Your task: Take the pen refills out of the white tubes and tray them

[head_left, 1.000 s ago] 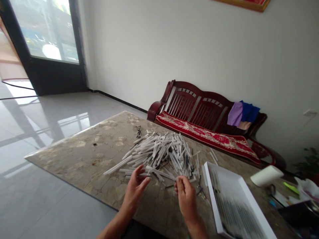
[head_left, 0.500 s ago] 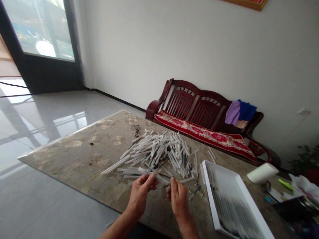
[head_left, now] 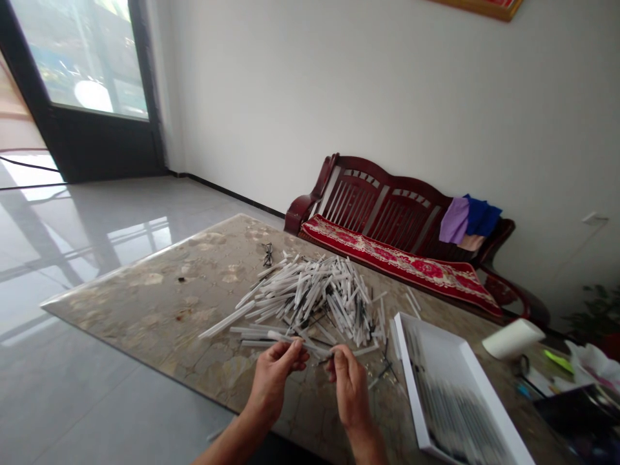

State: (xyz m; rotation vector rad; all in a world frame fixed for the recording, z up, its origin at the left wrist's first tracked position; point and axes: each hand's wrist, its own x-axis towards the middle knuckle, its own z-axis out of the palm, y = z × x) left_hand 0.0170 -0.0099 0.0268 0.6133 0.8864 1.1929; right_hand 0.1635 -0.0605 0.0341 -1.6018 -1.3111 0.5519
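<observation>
My left hand (head_left: 278, 373) is closed, with thumb and index finger pinching a thin white tube (head_left: 277, 336) whose pale end sticks out to the left. Facing it a short way off, my right hand (head_left: 349, 381) is also closed in a pinch. A small dark thin tip shows at its fingertips, too small to name. Just beyond both hands lies a loose pile of slim white tubes (head_left: 300, 287), with dark thin sticks among them. To the right stands a white open box (head_left: 467, 352) with many thin grey-and-white sticks (head_left: 455, 413) laid side by side.
The pile and box rest on a patterned brown table (head_left: 159, 303). A small black bundle (head_left: 268, 254) lies behind the pile. A white roll (head_left: 512, 338), a plastic bag (head_left: 593, 365) and dark items crowd the right end. Behind is a red wooden bench (head_left: 387, 194).
My right hand has shifted slightly, its fingers turning around the pinch, and a dark tip now shows there. My left hand keeps its hold on the tube. The view has moved a little.
</observation>
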